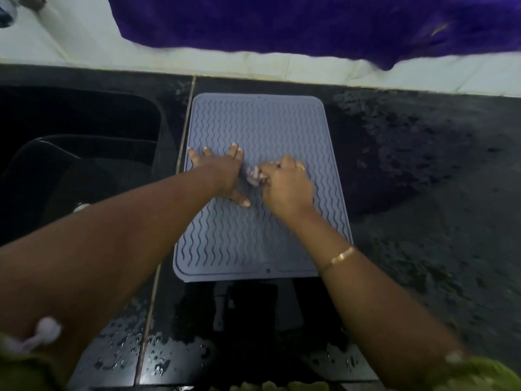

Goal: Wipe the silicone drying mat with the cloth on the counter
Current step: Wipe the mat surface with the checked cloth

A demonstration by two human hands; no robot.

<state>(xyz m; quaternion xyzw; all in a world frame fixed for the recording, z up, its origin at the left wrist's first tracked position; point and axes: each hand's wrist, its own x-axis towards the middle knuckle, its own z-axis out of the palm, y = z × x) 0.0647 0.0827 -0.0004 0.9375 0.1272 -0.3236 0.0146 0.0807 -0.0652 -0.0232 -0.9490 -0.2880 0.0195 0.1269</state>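
A grey-blue silicone drying mat (262,125) with wavy ridges lies flat on the black counter, its long side running away from me. My left hand (222,173) is spread flat on the mat's left middle, fingers apart, pressing it down. My right hand (284,187) sits just to the right of it, fingers closed around a small bunched pale cloth (255,176). The cloth touches the mat between the two hands and is mostly hidden by my right hand.
A dark sink (76,142) lies to the left of the mat. The black counter (423,179) stretches to the right. Water drops (158,359) dot the near counter. A purple cloth (310,24) hangs over the white wall behind.
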